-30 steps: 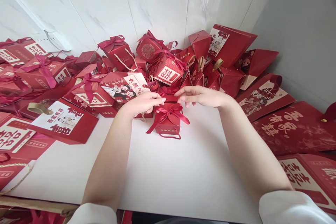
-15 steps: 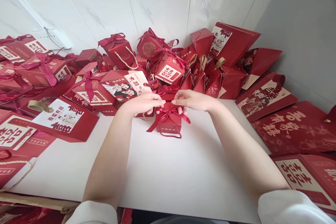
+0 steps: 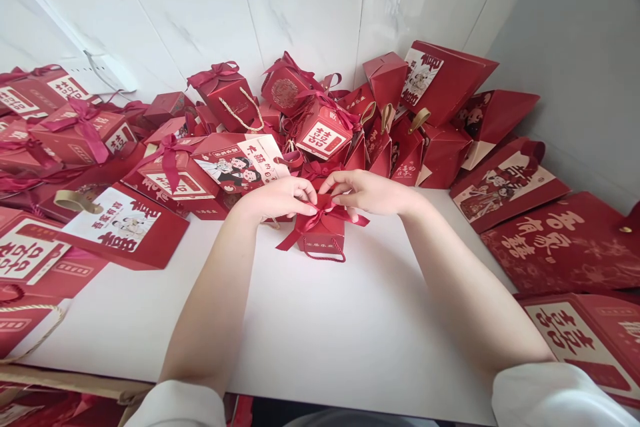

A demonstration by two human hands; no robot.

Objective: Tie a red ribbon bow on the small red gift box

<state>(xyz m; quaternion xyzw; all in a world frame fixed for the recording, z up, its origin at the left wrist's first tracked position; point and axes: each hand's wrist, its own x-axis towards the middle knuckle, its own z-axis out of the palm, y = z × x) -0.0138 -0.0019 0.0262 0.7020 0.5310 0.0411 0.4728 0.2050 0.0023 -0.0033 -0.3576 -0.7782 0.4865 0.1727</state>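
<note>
Red ribbon bow [image 3: 323, 219] being pinched, left hand [image 3: 280, 197] and right hand [image 3: 367, 191] both gripping its loops atop the small gift box [image 3: 324, 238], centre of frame on the white table [image 3: 320, 333]. Possibly tugging unevenly, loosening the knot or tipping the box.

Small box [image 3: 323, 238] stands mid-table [image 3: 320, 333] — piled boxes [image 3: 320, 127] behind, seemingly touching.

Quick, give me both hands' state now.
Left hand: fingers pinched on the ribbon bow of the small red box.
Right hand: pinching the same bow.
</note>
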